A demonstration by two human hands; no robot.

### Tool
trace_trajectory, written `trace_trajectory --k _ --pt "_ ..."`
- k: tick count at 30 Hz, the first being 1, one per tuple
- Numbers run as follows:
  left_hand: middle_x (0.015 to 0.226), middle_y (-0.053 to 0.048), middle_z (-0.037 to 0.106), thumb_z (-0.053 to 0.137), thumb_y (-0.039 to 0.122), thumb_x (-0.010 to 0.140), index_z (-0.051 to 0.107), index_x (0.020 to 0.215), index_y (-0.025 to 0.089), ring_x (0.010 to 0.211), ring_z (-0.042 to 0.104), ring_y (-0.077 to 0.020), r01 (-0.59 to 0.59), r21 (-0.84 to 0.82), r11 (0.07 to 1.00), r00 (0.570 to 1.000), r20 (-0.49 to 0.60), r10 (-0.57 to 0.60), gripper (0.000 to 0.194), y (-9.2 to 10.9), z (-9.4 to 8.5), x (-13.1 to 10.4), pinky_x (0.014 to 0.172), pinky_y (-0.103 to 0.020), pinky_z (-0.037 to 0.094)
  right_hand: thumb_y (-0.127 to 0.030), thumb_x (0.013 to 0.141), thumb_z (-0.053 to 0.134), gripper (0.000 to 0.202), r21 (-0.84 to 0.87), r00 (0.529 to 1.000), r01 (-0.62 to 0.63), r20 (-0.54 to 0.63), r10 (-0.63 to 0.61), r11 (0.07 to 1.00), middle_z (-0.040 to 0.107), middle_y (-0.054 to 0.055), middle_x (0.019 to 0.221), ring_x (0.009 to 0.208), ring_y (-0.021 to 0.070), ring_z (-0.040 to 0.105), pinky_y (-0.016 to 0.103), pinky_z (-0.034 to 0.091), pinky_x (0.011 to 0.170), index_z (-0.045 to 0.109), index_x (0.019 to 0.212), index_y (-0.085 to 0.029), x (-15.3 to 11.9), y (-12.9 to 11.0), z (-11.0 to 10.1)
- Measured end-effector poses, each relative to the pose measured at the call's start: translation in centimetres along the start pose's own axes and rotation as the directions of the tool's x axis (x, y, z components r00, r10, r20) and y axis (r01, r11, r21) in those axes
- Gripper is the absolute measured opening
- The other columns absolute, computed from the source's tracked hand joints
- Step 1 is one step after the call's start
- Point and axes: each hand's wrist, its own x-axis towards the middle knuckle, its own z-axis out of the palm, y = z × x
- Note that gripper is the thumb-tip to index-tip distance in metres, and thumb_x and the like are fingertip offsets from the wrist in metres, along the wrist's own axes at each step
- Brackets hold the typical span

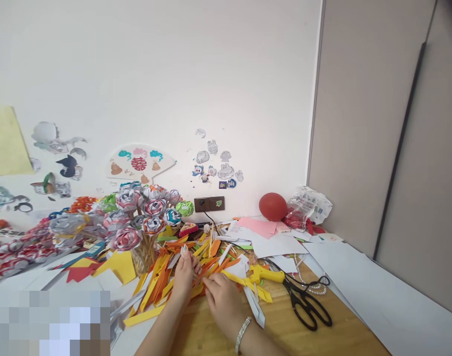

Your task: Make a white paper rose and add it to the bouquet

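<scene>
Over paper strips (159, 281), left hand (187, 267); right hand (223, 299) beside

red balloon (272, 206) beside plastic bag (315, 203) | brown wall socket (208, 204) | fan-shaped wall decoration (139, 162)

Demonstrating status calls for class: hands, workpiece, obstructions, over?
Left hand pinching small pale piece, probably paper. Right hand at paper strips, grip unclear. Strips crowd both hands; yellow glue gun at right.
</scene>
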Motion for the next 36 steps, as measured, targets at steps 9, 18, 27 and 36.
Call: trace_trajectory --k 9,18,27,36 --pt "0.045 0.012 0.026 0.054 0.060 0.069 0.041 0.063 0.021 0.037 0.012 -0.0023 0.320 0.184 0.929 0.840 0.398 -0.368 0.042 -0.2 1.5 -2.0 0.038 -0.018 0.006 -0.032 0.084 0.046 0.027 0.649 0.937 -0.210 -0.080 0.340 0.732 0.065 0.007 0.085 0.079 0.0188 0.059 0.029 0.047 0.069 0.064 0.096 -0.016 1.6 3.1 -1.3" --pt "0.042 0.012 0.027 0.048 0.065 0.070 0.042 0.065 0.020 0.034 0.014 -0.0027 0.426 0.349 0.835 0.658 0.514 -0.550 0.045 -0.6 2.0 -2.9 0.037 -0.019 0.006 -0.047 0.067 0.066 0.033 0.908 0.924 -0.324 0.244 0.294 0.266 0.048 -0.005 0.052 0.047 0.0066 0.042 0.018 0.033 0.045 0.055 0.069 -0.015 2.0 4.9 -2.3" --pt "0.062 -0.003 0.060 0.051 0.050 0.077 0.056 0.072 0.013 0.056 0.056 -0.0128 0.262 0.396 0.880 0.618 0.632 -0.468 0.038 0.9 2.2 -2.9 0.053 -0.023 0.037 -0.051 0.066 0.065 0.038 0.923 0.939 -0.310 0.261 0.223 0.227 0.042 -0.008 0.048 0.038 0.0064 0.040 0.019 0.031 0.039 0.050 0.065 -0.016 1.9 5.2 -2.6" --pt "0.043 0.011 0.027 0.036 0.077 0.062 0.038 0.063 0.022 0.037 0.019 -0.0059 0.148 0.577 0.803 0.878 0.297 -0.376 0.056 -1.8 3.7 -3.3 0.038 -0.022 0.017 -0.050 0.069 0.062 0.037 0.839 0.942 -0.295 0.174 0.287 0.458 0.050 -0.002 0.056 0.051 0.0089 0.043 0.021 0.033 0.048 0.058 0.070 -0.014 2.1 5.9 -2.3"
